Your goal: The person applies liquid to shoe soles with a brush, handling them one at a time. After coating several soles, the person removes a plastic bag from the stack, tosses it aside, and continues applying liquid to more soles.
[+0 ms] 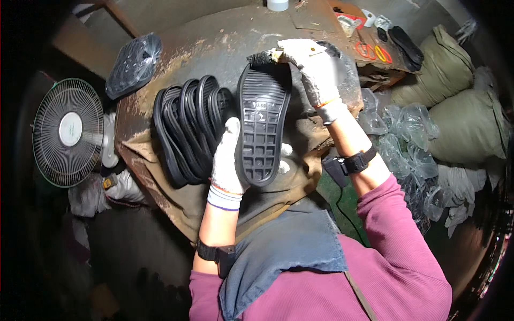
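Our worn tabletop (214, 48) sits between a fan (69, 128) and green sacks (439, 72). A row of black soles (188, 125) stands near its left edge, with open room beyond them. Over the near edge, our left grip (227, 160) clasps another sole (261, 125); our right grip (310, 69) pinches a brush (261, 58) at that sole's far end.

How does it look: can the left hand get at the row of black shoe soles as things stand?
Likely yes: the row of soles sits just beside the left hand, nothing between, though that hand holds another shoe sole.
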Demonstrator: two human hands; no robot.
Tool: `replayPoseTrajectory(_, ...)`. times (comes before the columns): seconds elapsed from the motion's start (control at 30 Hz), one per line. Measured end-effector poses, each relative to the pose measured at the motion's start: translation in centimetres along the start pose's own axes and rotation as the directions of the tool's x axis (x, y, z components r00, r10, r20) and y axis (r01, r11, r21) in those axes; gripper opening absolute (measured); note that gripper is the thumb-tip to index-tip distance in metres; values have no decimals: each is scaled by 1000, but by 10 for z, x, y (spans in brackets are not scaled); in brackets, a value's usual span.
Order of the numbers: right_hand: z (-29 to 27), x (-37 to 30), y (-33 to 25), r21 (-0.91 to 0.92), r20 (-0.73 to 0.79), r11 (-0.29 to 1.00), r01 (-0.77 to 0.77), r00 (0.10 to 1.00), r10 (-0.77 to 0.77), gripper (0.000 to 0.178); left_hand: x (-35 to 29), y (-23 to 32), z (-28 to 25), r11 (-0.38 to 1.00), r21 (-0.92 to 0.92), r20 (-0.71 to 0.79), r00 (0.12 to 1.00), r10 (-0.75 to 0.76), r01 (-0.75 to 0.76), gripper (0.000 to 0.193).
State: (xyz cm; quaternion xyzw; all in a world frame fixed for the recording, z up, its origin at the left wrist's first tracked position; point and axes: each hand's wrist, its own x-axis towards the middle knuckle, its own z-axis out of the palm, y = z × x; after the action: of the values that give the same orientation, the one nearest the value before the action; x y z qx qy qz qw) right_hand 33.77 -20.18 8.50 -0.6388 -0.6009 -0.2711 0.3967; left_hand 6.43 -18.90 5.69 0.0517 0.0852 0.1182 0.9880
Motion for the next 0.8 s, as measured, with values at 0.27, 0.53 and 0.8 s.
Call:
replayPoseTrajectory(0.27, -52, -33, -98, 685, 593, 249, -684, 723, 354, 20, 12, 0, -18, 966, -212, 35, 986, 162, -151, 71)
replayPoseTrajectory(0.53, -93, -57, -110, 551, 603, 627, -550, 783, 156, 18, 1, 44, -2, 954, 196, 89, 973, 215, -229, 69)
replayPoseTrajectory(0.8, -96, -20, -99, 544, 478, 609, -577, 810, 340, 16, -17, 46, -25, 33, 985, 126, 832, 540, -170, 56)
